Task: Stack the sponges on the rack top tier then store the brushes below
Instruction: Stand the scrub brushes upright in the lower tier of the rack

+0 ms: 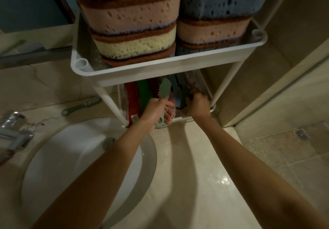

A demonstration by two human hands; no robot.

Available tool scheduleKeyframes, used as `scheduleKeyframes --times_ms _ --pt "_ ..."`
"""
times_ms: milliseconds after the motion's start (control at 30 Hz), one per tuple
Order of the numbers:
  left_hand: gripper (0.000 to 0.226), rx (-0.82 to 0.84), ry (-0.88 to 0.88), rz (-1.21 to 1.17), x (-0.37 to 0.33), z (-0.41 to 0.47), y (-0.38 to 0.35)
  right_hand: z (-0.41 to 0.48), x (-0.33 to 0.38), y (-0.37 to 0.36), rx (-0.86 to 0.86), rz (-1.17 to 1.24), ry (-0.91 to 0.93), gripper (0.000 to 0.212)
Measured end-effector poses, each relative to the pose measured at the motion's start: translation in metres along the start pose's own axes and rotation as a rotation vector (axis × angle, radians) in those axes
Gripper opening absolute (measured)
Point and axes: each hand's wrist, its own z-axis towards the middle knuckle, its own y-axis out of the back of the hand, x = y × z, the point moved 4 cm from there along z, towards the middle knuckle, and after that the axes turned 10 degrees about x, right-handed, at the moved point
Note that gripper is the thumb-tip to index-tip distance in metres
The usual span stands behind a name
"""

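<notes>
Head view is showing the rack (169, 69) carrying the sponges (131, 24) stacked on its top tier. My left hand (153, 112) is gripping the green brush (165, 88) by its handle, aiming it head-first into the lower tier. My right hand (199, 104) is reaching among the stored brushes (140, 93), and I cannot tell its grip. Another brush (81, 105) is lying on the surface (41, 86).
</notes>
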Motion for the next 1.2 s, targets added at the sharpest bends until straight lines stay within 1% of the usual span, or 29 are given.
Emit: scheduleKeyframes --times_ms 100,167,233,300,367,400,467,533,633,700,767,833,867,900,967,1000,1033,1067,1133,1200 --pt "0.039 0.009 0.008 0.035 -0.001 -0.001 -0.001 0.000 0.001 0.002 0.015 -0.001 0.008 0.023" --pt "0.043 0.016 0.018 0.051 -0.002 -0.002 -0.002 -0.003 0.000 0.007 -0.011 -0.010 0.004 0.026" --pt "0.047 0.029 0.047 0.072 -0.005 -0.003 -0.003 -0.009 0.001 0.015 -0.047 0.015 0.060 0.032" --pt "0.049 0.068 0.097 0.165 -0.009 -0.004 -0.003 -0.017 0.009 0.023 -0.048 0.003 0.255 0.042" --pt "0.048 0.115 0.145 0.360 -0.014 -0.004 0.000 -0.026 0.018 0.025 0.003 -0.110 0.486 0.051" --pt "0.046 0.138 0.154 0.459 -0.017 -0.003 0.000 -0.029 0.021 0.024 0.039 -0.186 0.553 0.055" --pt "0.040 0.181 0.158 0.585 -0.021 -0.002 0.000 -0.033 0.023 0.021 0.088 -0.303 0.585 0.055" --pt "0.035 0.208 0.153 0.632 -0.025 -0.001 -0.001 -0.035 0.021 0.018 0.105 -0.364 0.588 0.049" --pt "0.029 0.245 0.129 0.715 -0.029 0.000 0.004 -0.039 0.016 0.016 0.103 -0.384 0.619 0.046" --pt "0.029 0.240 0.111 0.687 -0.030 0.002 0.007 -0.042 0.013 0.017 0.093 -0.362 0.627 0.043" --pt "0.037 0.133 0.091 0.531 -0.030 0.005 0.009 -0.043 0.010 0.020 0.081 -0.312 0.577 0.038" --pt "0.048 -0.028 0.056 0.333 -0.029 0.011 0.015 -0.038 0.006 0.021 0.081 -0.264 0.438 0.030" --pt "0.051 -0.097 0.026 0.294 -0.028 0.014 0.017 -0.035 0.004 0.021 0.085 -0.238 0.352 0.028" --pt "0.053 -0.152 -0.007 0.349 -0.026 0.017 0.019 -0.032 0.003 0.022 0.086 -0.204 0.274 0.027" --pt "0.046 -0.181 -0.119 0.750 -0.023 0.019 0.019 -0.027 0.005 0.023 0.084 -0.118 0.154 0.029" --pt "0.041 -0.161 -0.200 0.927 -0.020 0.019 0.016 -0.024 0.006 0.023 0.079 -0.085 0.109 0.033" --pt "0.038 -0.127 -0.269 1.018 -0.016 0.021 0.011 -0.021 0.007 0.024 0.072 -0.066 0.074 0.037" --pt "0.038 -0.091 -0.304 1.058 -0.011 0.023 0.007 -0.018 0.009 0.025 0.067 -0.065 0.052 0.042" --pt "0.043 -0.015 -0.324 1.214 -0.001 0.031 -0.002 -0.010 0.012 0.026 0.067 -0.101 0.032 0.055" --pt "0.048 0.080 -0.268 1.380 0.011 0.040 -0.009 -0.003 0.014 0.027 0.066 -0.126 0.025 0.060"
